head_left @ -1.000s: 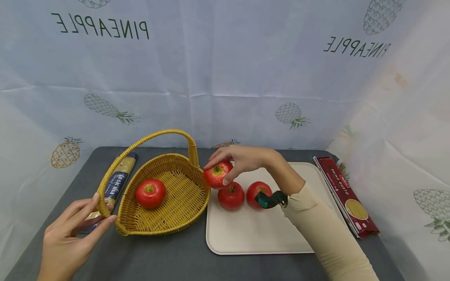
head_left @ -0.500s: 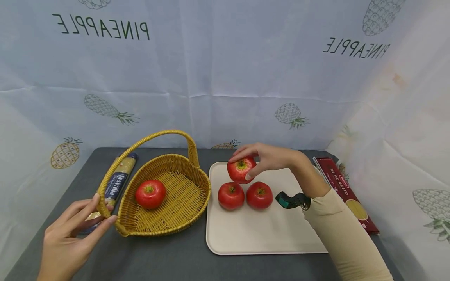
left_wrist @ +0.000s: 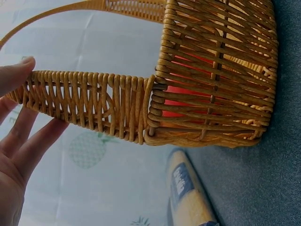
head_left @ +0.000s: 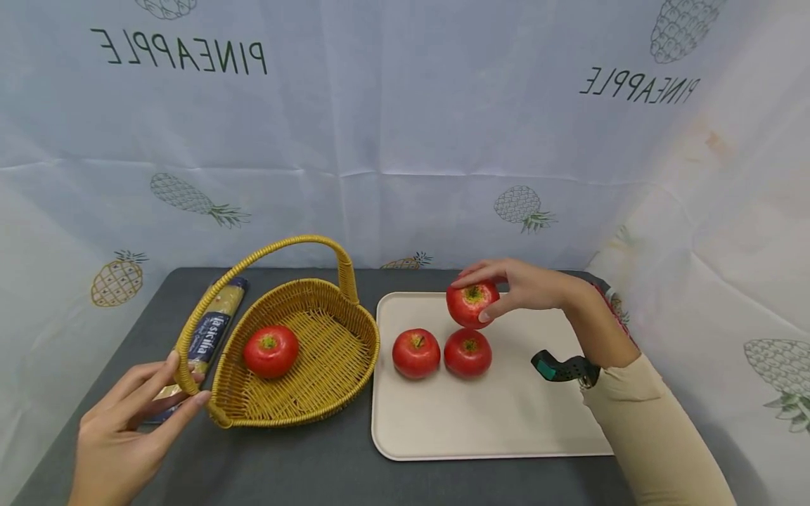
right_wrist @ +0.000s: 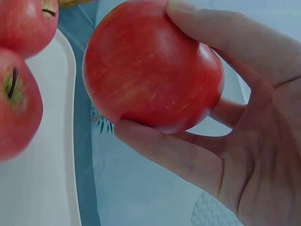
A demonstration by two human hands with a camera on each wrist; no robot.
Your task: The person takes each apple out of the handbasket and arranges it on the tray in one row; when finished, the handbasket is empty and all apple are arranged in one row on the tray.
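My left hand [head_left: 129, 422] pinches the lower left end of the wicker basket's arched handle [head_left: 253, 254], thumb on one side and fingers on the other. The yellow-brown basket [head_left: 310, 414] stands on the table with one red apple [head_left: 271, 351] inside. Over the far part of the beige tray, my right hand [head_left: 531, 284] grips another red apple [head_left: 471, 303] between thumb and fingers. The right wrist view shows this held apple [right_wrist: 150, 70] up close, raised beside the tray's rim. Two more apples lie on the tray, a left one [head_left: 415, 353] and a right one [head_left: 467, 353].
The beige tray [head_left: 487, 429] lies right of the basket. A blue-labelled pasta packet [head_left: 211, 330] is on the table behind the left hand, partly hidden by the handle. My right forearm covers most of a red packet at the right. A pineapple-print cloth [head_left: 405, 126] hangs behind the table.
The right hand has moved to the right with its apple, from beside the basket's rim to above the right tray apple. My left hand and the basket have stayed in place.
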